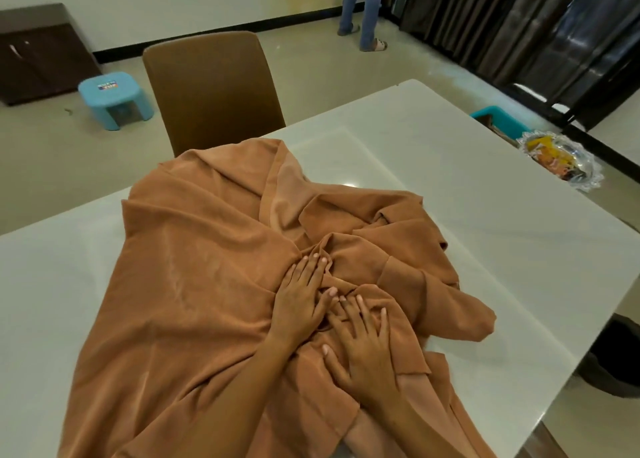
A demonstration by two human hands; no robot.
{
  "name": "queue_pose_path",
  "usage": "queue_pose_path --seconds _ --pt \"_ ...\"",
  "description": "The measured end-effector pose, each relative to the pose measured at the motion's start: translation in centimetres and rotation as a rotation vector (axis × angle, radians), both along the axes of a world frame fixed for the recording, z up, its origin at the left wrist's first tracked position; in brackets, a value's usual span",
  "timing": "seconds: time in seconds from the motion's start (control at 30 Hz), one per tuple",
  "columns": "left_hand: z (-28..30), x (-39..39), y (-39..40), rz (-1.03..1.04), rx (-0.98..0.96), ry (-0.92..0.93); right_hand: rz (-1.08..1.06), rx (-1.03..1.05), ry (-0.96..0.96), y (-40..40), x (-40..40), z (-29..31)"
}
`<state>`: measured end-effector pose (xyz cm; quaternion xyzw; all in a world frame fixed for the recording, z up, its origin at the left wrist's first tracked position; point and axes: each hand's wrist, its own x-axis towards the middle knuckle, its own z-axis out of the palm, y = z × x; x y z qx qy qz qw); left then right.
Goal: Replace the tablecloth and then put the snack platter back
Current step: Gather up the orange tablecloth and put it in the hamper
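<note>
Both hands, left hand (300, 302) and right hand (363, 350), lie spread on the bunched tablecloth (194, 270); next, spreading it toward the platter (561, 160) at two o'clock.

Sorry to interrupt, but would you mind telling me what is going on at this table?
A person is laying a brown tablecloth on the white table. Both hands, left and right, rest flat on the bunched cloth, which covers only part of the top. The snack platter waits beyond the table's far right edge.

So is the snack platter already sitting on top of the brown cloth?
No, the snack platter sits beyond the table's far right edge, well apart from the bunched brown cloth under both hands.
</note>
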<state>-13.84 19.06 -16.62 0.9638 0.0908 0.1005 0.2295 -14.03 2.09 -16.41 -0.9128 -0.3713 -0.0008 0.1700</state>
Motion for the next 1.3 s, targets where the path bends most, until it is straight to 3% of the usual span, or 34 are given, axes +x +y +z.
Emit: queue_pose_path --seconds 0.2,0.33,0.53,0.77,0.87,0.97,1.1,1.3 --pt "0.5 -1.0 -0.1 -0.007 0.008 0.018 -0.030 0.075 -0.105 0.1 0.6 1.2" --pt "2.9 -2.5 0.6 0.080 -0.020 -0.076 -0.083 0.142 -0.062 2.1 2.4 3.4" --pt "3.6 -9.8 2.7 0.381 -0.028 -0.202 0.274 0.213 -0.012 7.7 2.2 5.2" --pt "1.1 -18.1 4.3 0.626 -0.090 -0.104 0.659 -0.321 0.130 16.0 -0.1 3.3" --pt "0.3 -20.0 4.6 0.637 -0.052 -0.062 0.708 -0.434 0.038 16.1 -0.7 2.2" --pt "0.5 -20.4 4.9 0.644 -0.068 -0.059 0.709 -0.330 0.028 15.3 -1.3 2.0" --pt "1.2 -19.1 4.9 0.597 -0.028 -0.076 0.699 -0.005 0.021 14.0 -0.7 2.6" --pt "5.8 -14.1 4.4 0.527 -0.049 -0.219 0.521 0.335 -0.030 11.9 2.8 10.2"
